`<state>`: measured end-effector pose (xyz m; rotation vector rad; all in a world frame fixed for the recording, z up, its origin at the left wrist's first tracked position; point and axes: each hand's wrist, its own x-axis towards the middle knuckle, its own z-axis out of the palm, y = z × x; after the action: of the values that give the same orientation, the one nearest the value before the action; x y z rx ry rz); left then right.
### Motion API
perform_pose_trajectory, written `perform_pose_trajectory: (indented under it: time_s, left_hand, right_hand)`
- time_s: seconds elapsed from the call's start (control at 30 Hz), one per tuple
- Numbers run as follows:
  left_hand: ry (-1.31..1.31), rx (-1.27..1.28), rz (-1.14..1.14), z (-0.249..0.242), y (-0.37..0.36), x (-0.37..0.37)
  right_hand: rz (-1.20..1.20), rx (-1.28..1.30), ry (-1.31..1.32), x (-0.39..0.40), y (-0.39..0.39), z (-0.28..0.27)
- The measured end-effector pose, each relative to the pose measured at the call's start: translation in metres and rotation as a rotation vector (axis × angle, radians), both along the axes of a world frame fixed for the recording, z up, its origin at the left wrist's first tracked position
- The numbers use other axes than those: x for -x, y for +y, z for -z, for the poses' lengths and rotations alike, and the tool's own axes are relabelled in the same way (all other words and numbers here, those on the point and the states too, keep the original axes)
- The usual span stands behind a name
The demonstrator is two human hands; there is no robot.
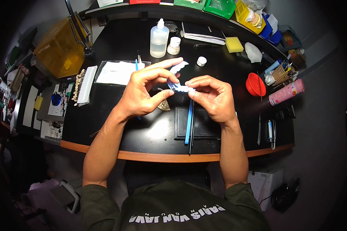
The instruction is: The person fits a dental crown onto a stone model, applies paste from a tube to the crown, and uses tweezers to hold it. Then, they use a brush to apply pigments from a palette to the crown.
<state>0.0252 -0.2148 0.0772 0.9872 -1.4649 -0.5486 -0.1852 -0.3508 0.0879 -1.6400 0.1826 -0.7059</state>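
Observation:
A pale blue and white dental arch model (180,88) is held up above the middle of the desk. My left hand (146,86) grips it from the left, thumb below and fingers curled round its side. With thumb and fingertips, my right hand (214,96) pinches its right end. Fingers cover parts of the model. Under the hands, a blue stick-like tool (189,122) and a thin dark tool lie across a black flat case (208,129). A metallic, curved piece (164,105) shows partly behind my left thumb.
Behind the hands stand a clear squeeze bottle (159,40), a white-capped jar (174,46) and a small white pot (201,61). Left are white paper sheets (117,73) and a tooth shade strip (85,85). Right are a red bowl (255,84) and a pink bottle (286,92).

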Motion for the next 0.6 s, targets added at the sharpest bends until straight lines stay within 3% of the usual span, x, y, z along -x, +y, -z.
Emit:
perform_pose_trajectory:
  time_s: [0.3, 0.6]
  left_hand:
    - [-0.017, -0.073, -0.072, -0.005, 0.003, 0.003]
    - [-0.115, -0.116, -0.406, -0.025, 0.039, -0.040]
  right_hand:
    - [0.026, -0.031, 0.006, -0.001, -0.001, 0.002]
    - [0.211, 0.030, 0.070, 0.001, -0.010, 0.003]
